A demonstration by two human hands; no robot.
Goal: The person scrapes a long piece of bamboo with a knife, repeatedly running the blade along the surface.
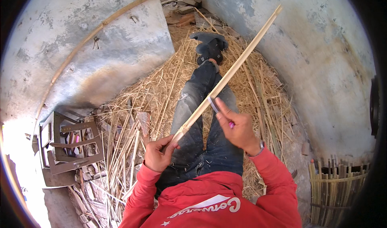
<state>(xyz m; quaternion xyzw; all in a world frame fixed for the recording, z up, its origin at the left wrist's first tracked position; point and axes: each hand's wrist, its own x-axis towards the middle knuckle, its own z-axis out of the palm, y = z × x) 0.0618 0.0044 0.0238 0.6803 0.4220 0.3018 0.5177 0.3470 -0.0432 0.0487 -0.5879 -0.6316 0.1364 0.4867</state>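
- The bamboo strip (pixel 225 77) is pale, dry wood, smooth and matt along its split face.
- The knife (pixel 213 105) has a dull grey metal blade and a glossy pink plastic handle.
- The straw (pixel 161 87) on the floor is dry, fibrous and rough.
- The walls (pixel 322 58) are rough, stained plaster, matt grey.
- The trousers (pixel 193 107) are dark, worn cloth; the red sleeves (pixel 270 167) are soft matt cloth.
- The woven fence panel (pixel 334 183) is rough split bamboo.

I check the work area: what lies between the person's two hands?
In the head view, the legs in dark trousers lie between the left hand and right hand; the bamboo strip also crosses there.
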